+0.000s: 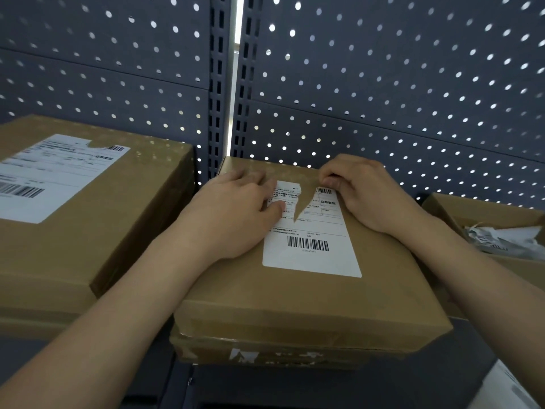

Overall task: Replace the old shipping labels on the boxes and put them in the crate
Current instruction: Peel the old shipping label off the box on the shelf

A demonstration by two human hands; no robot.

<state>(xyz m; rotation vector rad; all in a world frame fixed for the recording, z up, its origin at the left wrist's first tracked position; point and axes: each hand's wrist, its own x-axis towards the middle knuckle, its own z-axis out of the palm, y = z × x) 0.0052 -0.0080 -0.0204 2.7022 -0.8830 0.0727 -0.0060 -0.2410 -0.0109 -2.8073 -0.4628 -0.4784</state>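
Note:
A brown cardboard box (295, 302) lies flat in front of me, stacked on another box. A white shipping label (312, 255) with a barcode is stuck on its top, and a wedge-shaped tear splits the label's upper part. My left hand (236, 211) lies flat on the label's left side, fingers straight and pressing it down. My right hand (362, 193) has its fingers curled and pinches the label's torn top right corner by the small barcode.
A larger box (73, 246) with its own partly torn label (56, 175) stands at the left. At the right edge an open cardboard box (460, 208) holds crumpled label scraps (501, 240). A grey pegboard wall (383, 84) stands right behind the boxes.

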